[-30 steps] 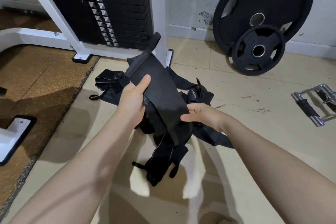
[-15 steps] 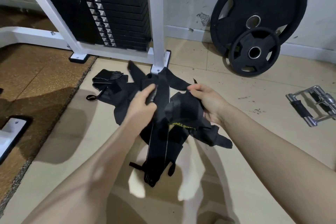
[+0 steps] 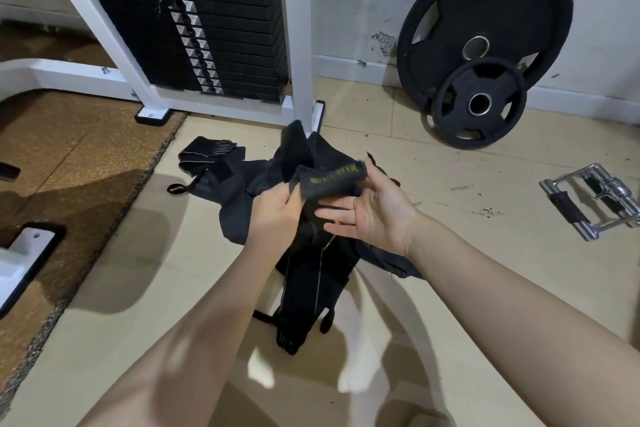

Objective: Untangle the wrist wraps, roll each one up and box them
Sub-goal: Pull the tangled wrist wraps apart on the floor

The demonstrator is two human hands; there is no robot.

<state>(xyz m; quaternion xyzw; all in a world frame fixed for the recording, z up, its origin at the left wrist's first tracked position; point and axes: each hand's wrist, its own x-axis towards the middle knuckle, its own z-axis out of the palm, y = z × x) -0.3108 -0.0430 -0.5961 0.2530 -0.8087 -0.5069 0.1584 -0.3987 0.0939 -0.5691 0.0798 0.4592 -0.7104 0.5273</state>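
Note:
A tangled heap of black wrist wraps [image 3: 311,274] lies on the beige floor in front of me. One striped wrap end [image 3: 207,154] trails out to the left, with a thumb loop beside it. My left hand [image 3: 275,206] pinches a fold of black wrap above the heap. My right hand [image 3: 375,211] faces palm-up, its thumb and forefinger pinching a wrap end with yellow lettering [image 3: 329,180]; its other fingers are straight. No box is in view.
A white-framed weight stack machine [image 3: 221,28] stands just behind the heap. Two black weight plates [image 3: 481,104] lean on the wall at the back right. A chrome cable handle [image 3: 595,201] lies on the floor at right. Brown rubber matting [image 3: 79,163] covers the left.
My hands let a wide black wrap drop from in front of me and came together over the heap. My right hand turned palm-up and took the yellow-lettered end.

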